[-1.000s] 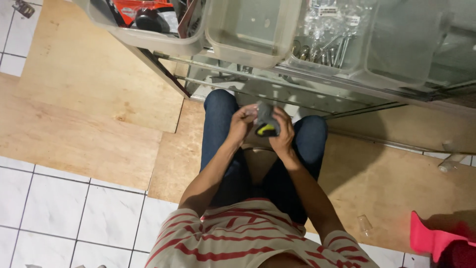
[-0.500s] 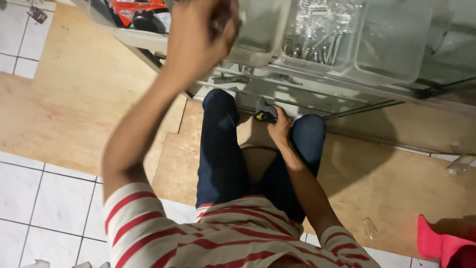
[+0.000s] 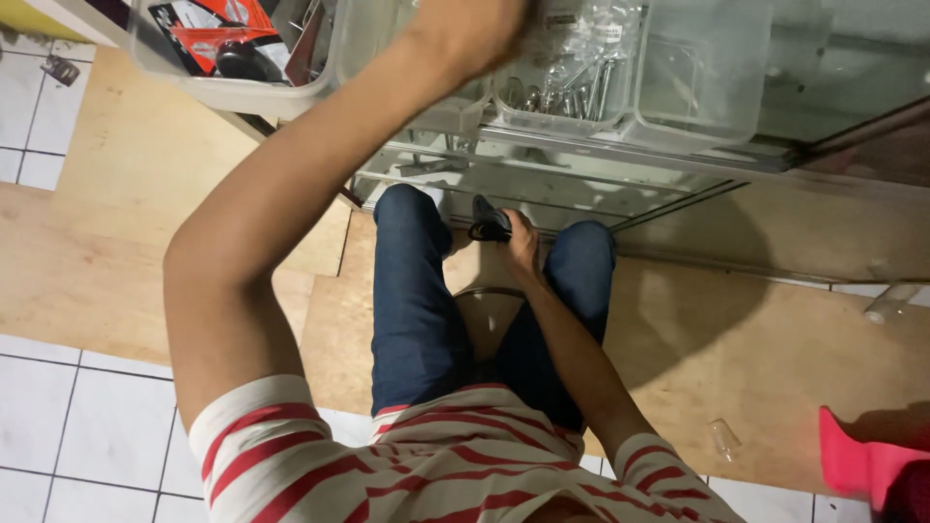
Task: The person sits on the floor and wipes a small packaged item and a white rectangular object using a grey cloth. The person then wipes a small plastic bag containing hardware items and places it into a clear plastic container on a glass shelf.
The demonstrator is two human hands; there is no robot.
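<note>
My left hand (image 3: 477, 27) is raised to the front rim of a clear plastic bin (image 3: 455, 108) on a glass shelf, and motion blur hides its fingers. Next to it, another clear bin (image 3: 567, 73) holds bagged metal bolts. My right hand (image 3: 523, 244) rests between my knees, shut on a small dark tool (image 3: 488, 223). I am seated, in blue jeans and a red-and-white striped shirt.
A clear bin (image 3: 232, 92) at the upper left holds red and black packages. An empty clear bin (image 3: 699, 68) stands right of the bolts. Wooden boards (image 3: 736, 329) cover the white tile floor (image 3: 58, 426). A red object (image 3: 862, 465) lies at the lower right, near a small clear cup (image 3: 722, 441).
My left hand let go of the dark tool and rose to the clear bins on the shelf. My right hand stayed between my knees with the tool in it.
</note>
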